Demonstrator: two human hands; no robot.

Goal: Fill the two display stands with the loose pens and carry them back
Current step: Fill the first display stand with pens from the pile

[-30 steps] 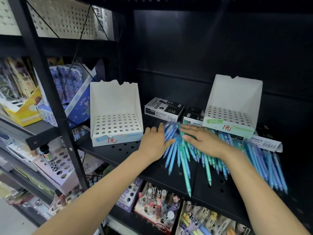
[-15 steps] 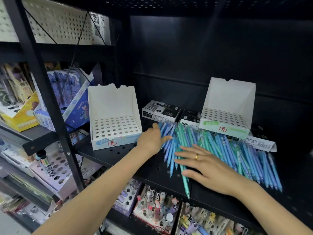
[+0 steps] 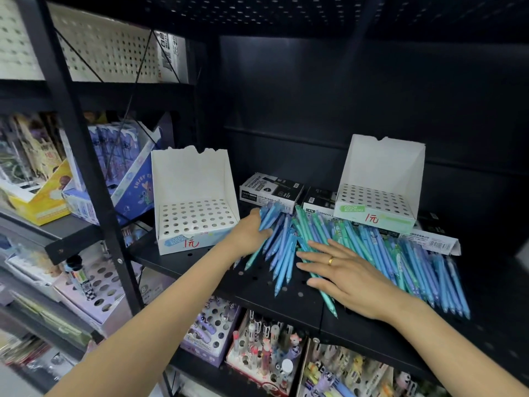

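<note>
Two white cardboard display stands with hole grids sit on the black shelf: the left stand (image 3: 194, 219) has a blue front strip, the right stand (image 3: 378, 202) a green one, and no pens stand in their holes. A heap of loose blue and teal pens (image 3: 372, 253) lies between and in front of them. My left hand (image 3: 250, 232) curls around a bunch of blue pens at the heap's left end. My right hand (image 3: 346, 275) lies flat with fingers spread on the pens near the shelf's front edge.
Black marker boxes (image 3: 272, 189) lie behind the heap, and a long white box (image 3: 432, 240) lies under the right stand. The black shelf (image 3: 257, 285) has a perforated top. Lower shelves hold stands of novelty pens (image 3: 263, 348). A black upright post (image 3: 83, 156) stands at left.
My right hand slid back from the middle of the heap toward the shelf's front edge. My left hand went from flat beside the pens to curled around a bunch at the left end.
</note>
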